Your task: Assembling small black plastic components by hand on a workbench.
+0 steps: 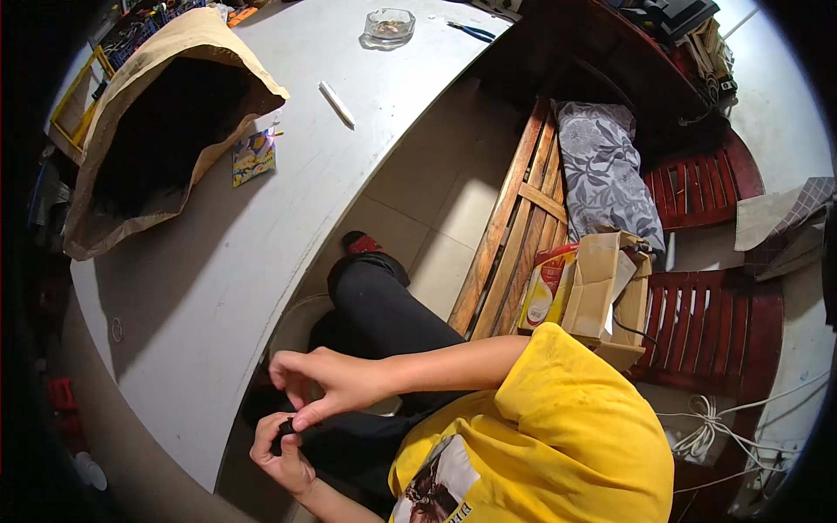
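Observation:
Low beside the table edge, my two hands meet over my lap. A small black piece (286, 427), its kind too small to make out, sits between the thumb and fingers of my left hand (281, 458). My right hand (336, 381) comes in from above with bent fingers, its thumb tip against the black piece. Whether the right fingertips pinch part of it is hidden. Across the table a large brown paper bag (222, 44) lies with its mouth toward me, dark inside. A small colourful packet (254, 159) rests by its rim.
The grey-white table (235, 288) bears a white pen (336, 105), a glass ashtray (388, 30), pliers (472, 31) and a thin ring (117, 329). A wooden bench (501, 261) holds a patterned cushion (608, 170) and an open cardboard box (593, 292). White cable (704, 427) lies coiled at right.

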